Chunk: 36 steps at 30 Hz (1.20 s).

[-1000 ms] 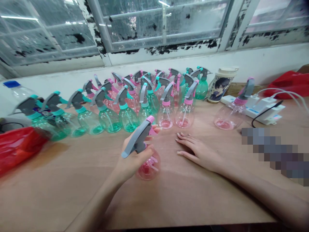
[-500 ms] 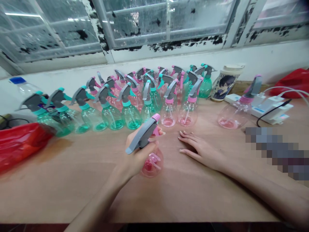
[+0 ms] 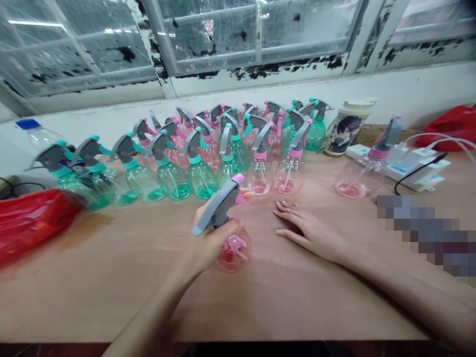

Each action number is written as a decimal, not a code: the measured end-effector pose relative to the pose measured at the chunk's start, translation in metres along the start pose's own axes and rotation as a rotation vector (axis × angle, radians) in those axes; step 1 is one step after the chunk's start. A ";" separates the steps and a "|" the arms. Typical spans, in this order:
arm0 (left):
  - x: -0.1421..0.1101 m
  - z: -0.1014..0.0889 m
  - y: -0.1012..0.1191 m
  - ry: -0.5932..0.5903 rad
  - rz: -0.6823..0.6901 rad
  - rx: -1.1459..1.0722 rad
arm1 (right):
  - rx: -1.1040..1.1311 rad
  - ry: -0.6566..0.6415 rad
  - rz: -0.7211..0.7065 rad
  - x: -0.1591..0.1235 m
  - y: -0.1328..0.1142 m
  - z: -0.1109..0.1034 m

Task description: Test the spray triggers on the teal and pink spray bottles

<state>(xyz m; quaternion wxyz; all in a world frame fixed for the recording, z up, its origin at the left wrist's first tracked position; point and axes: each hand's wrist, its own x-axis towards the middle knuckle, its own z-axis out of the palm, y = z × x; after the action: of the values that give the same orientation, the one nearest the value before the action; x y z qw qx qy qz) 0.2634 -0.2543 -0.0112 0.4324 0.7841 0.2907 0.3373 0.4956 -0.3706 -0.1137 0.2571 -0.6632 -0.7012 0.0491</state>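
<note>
My left hand [image 3: 210, 243] is closed around the neck of a pink spray bottle [image 3: 233, 246] with a grey trigger head [image 3: 217, 204], held tilted just above the wooden table [image 3: 92, 277]. My right hand [image 3: 310, 229] lies flat on the table a little to the right of it, fingers stretched out, holding nothing. Behind both hands stand several rows of green spray bottles [image 3: 199, 173] and pink spray bottles [image 3: 260, 168] with grey trigger heads.
A lone pink spray bottle [image 3: 359, 171] stands at the right by a white power strip [image 3: 412, 166] with cables. A printed cup [image 3: 347, 126] sits near the wall. Red bags lie at the left [image 3: 31, 220] and far right [image 3: 451, 126]. A clear water bottle [image 3: 35, 136] stands far left.
The view shifted slightly between the oldest frame and now. My left hand keeps hold of the pink bottle with almost no movement; my right hand stays flat on the table.
</note>
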 end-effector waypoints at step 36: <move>-0.002 -0.001 0.018 -0.012 -0.077 -0.020 | -0.005 -0.001 0.002 0.000 0.000 0.000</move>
<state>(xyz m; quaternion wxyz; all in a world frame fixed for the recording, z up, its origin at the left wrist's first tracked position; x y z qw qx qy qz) 0.2648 -0.2637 0.0047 0.4547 0.7698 0.3148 0.3186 0.4960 -0.3703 -0.1139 0.2552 -0.6645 -0.7007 0.0479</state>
